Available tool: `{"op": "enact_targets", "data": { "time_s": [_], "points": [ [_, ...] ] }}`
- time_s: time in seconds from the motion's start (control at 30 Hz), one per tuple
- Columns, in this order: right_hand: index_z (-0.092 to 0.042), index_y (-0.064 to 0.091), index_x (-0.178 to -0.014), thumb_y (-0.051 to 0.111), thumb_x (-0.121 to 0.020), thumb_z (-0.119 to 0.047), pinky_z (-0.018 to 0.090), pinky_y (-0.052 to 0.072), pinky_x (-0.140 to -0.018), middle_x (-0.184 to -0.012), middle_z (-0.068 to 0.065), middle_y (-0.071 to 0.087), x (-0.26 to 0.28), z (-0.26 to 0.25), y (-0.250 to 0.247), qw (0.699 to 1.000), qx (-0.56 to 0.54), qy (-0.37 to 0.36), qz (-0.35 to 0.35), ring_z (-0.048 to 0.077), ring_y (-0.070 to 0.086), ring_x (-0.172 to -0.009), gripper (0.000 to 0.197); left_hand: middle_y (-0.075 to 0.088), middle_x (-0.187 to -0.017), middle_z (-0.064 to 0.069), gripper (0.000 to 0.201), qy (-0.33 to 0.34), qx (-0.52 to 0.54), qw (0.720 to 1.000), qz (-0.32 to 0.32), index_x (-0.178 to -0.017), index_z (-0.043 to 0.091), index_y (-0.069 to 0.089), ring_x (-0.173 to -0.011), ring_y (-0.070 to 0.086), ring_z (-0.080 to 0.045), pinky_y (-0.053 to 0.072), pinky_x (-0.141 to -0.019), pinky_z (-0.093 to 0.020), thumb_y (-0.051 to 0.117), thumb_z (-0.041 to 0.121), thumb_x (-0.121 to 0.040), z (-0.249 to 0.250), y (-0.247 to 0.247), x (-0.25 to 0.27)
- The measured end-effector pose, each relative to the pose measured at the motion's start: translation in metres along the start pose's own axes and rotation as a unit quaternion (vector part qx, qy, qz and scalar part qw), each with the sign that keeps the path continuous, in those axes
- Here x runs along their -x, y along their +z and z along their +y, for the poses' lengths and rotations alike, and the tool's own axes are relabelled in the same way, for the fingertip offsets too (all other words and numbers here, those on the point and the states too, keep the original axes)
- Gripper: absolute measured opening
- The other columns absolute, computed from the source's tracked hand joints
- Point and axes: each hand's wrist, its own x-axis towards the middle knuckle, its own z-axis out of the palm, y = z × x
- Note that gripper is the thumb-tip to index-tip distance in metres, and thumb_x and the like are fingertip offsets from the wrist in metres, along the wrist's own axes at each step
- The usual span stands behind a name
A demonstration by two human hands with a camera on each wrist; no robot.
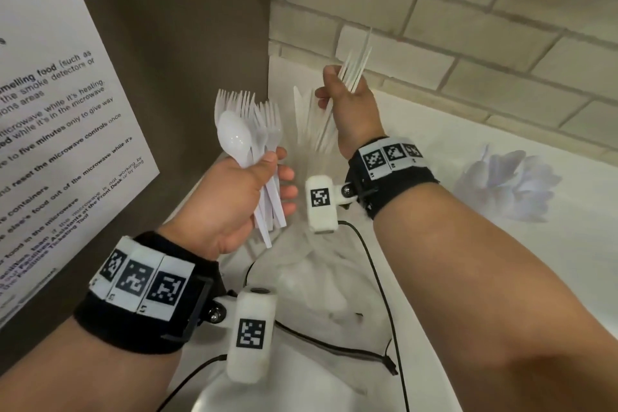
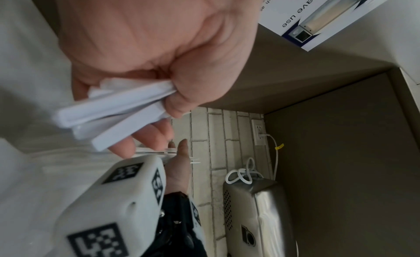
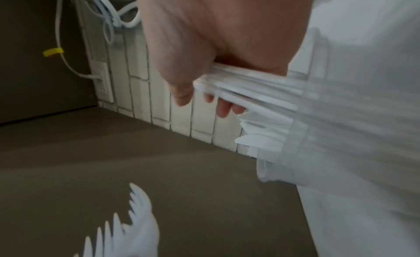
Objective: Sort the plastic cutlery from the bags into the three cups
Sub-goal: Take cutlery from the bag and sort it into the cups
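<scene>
My left hand (image 1: pixel 264 184) grips a bunch of white plastic forks (image 1: pixel 264 114) with one spoon (image 1: pixel 234 137) in front, heads up. The left wrist view shows their handles (image 2: pixel 113 113) sticking out of my fist (image 2: pixel 159 72). My right hand (image 1: pixel 334 94), raised just to the right, holds a fanned bunch of white knives (image 1: pixel 354 67), blades pointing down (image 1: pixel 311 124). In the right wrist view the knives (image 3: pixel 250 99) pass under my fingers (image 3: pixel 223 108) into blurred translucent plastic (image 3: pixel 329 126); the fork tines (image 3: pixel 127 225) show at the bottom. No cup is clearly visible.
A crumpled clear bag (image 1: pixel 321 271) lies on the white counter (image 1: pixel 434 150) below my hands, with black cables (image 1: pixel 378 278) across it. Another bag of cutlery (image 1: pixel 505 184) sits to the right. A brown panel with a microwave notice (image 1: pixel 50 110) stands left; brick wall (image 1: pixel 468 27) behind. A metal appliance (image 2: pixel 256 216) stands by a wall socket (image 2: pixel 259 133).
</scene>
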Motion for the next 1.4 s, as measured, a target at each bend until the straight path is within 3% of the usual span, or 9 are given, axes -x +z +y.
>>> {"op": "enact_targets", "data": {
  "time_s": [0.1, 0.33, 0.6, 0.8, 0.93, 1.07, 1.23, 1.3, 1.4],
  "points": [
    [-0.018, 0.060, -0.109, 0.065, -0.081, -0.050, 0.037, 0.047, -0.096, -0.108, 0.003, 0.069, -0.007, -0.004, -0.005, 0.998, -0.005, 0.059, -0.031, 0.016, 0.063, -0.099, 0.042, 0.066, -0.068, 0.002, 0.017, -0.003, -0.003, 1.000, 0.002, -0.102, 0.013, 0.063, -0.061, 0.066, -0.015, 0.059, -0.067, -0.039, 0.049, 0.021, -0.099, -0.001, 0.000, 0.001],
    [-0.015, 0.044, -0.142, 0.042, -0.098, -0.047, 0.031, 0.028, -0.104, -0.143, 0.003, 0.050, -0.006, -0.025, -0.017, 0.993, -0.077, 0.058, -0.067, 0.011, 0.050, -0.119, 0.055, 0.065, -0.071, 0.001, 0.017, -0.010, -0.010, 1.000, -0.008, -0.103, 0.013, 0.063, -0.063, 0.064, -0.016, 0.059, -0.072, -0.041, 0.048, 0.021, -0.099, -0.001, 0.003, 0.003],
    [-0.022, 0.066, -0.104, 0.059, -0.091, -0.024, 0.026, 0.044, -0.093, -0.115, 0.003, 0.069, 0.049, -0.058, -0.045, 0.999, -0.008, -0.017, -0.047, 0.015, 0.061, -0.110, 0.014, 0.065, -0.072, 0.001, 0.017, -0.018, -0.014, 0.996, -0.091, -0.103, 0.014, 0.064, -0.064, 0.065, -0.016, 0.059, -0.071, -0.038, 0.049, 0.021, -0.098, 0.001, 0.015, 0.009],
    [-0.014, 0.070, -0.096, 0.068, -0.082, -0.040, 0.038, 0.048, -0.093, -0.091, 0.004, 0.072, 0.100, -0.047, -0.073, 0.993, 0.028, 0.042, -0.111, 0.018, 0.065, -0.088, 0.030, 0.070, -0.080, -0.001, 0.031, -0.040, -0.018, 0.975, -0.219, -0.107, 0.013, 0.068, -0.071, 0.068, -0.017, 0.058, -0.075, -0.034, 0.058, 0.027, -0.081, -0.001, 0.033, 0.018],
    [-0.003, 0.069, -0.098, 0.062, -0.092, -0.021, 0.035, 0.055, -0.079, -0.088, 0.012, 0.073, 0.126, -0.029, -0.082, 0.988, -0.005, 0.062, -0.139, 0.022, 0.069, -0.081, 0.021, 0.073, -0.084, -0.005, 0.033, -0.060, -0.047, 0.961, -0.267, -0.107, 0.009, 0.066, -0.074, 0.070, -0.018, 0.059, -0.073, -0.033, 0.057, 0.025, -0.080, -0.006, 0.044, 0.021],
    [-0.001, 0.067, -0.100, 0.053, -0.096, -0.012, 0.042, 0.054, -0.083, -0.090, 0.015, 0.072, 0.137, -0.019, -0.085, 0.991, -0.061, 0.068, -0.100, 0.030, 0.067, -0.086, 0.018, 0.074, -0.089, -0.008, 0.031, -0.095, -0.043, 0.947, -0.305, -0.105, 0.010, 0.066, -0.079, 0.072, -0.021, 0.058, -0.076, -0.036, 0.053, 0.024, -0.080, -0.013, 0.047, 0.023],
    [-0.002, 0.062, -0.099, 0.049, -0.098, -0.014, 0.022, 0.048, -0.049, -0.066, 0.004, 0.067, 0.143, -0.016, -0.093, 0.983, -0.108, 0.071, -0.127, 0.014, 0.061, -0.054, 0.017, 0.072, -0.097, -0.012, 0.045, -0.156, -0.038, 0.912, -0.376, -0.112, 0.003, 0.068, -0.089, 0.070, -0.027, 0.058, -0.077, -0.042, 0.074, 0.029, -0.077, -0.014, 0.039, 0.021],
    [0.000, 0.063, -0.103, 0.054, -0.094, -0.019, 0.025, 0.045, -0.051, -0.072, 0.011, 0.065, 0.145, -0.016, -0.094, 0.980, -0.117, 0.070, -0.145, 0.023, 0.058, -0.061, 0.023, 0.070, -0.097, -0.012, 0.063, -0.179, -0.039, 0.897, -0.402, -0.122, -0.003, 0.060, -0.090, 0.069, -0.027, 0.056, -0.076, -0.040, 0.079, 0.031, -0.072, -0.015, 0.037, 0.019],
    [0.004, 0.057, -0.117, 0.058, -0.087, -0.021, 0.038, 0.054, -0.069, -0.092, 0.018, 0.066, 0.146, -0.016, -0.096, 0.971, -0.138, 0.067, -0.182, 0.033, 0.062, -0.085, 0.040, 0.069, -0.095, -0.009, 0.058, -0.192, -0.033, 0.881, -0.431, -0.123, -0.002, 0.059, -0.090, 0.068, -0.024, 0.056, -0.077, -0.038, 0.075, 0.029, -0.077, -0.015, 0.036, 0.019]
  ]
}}
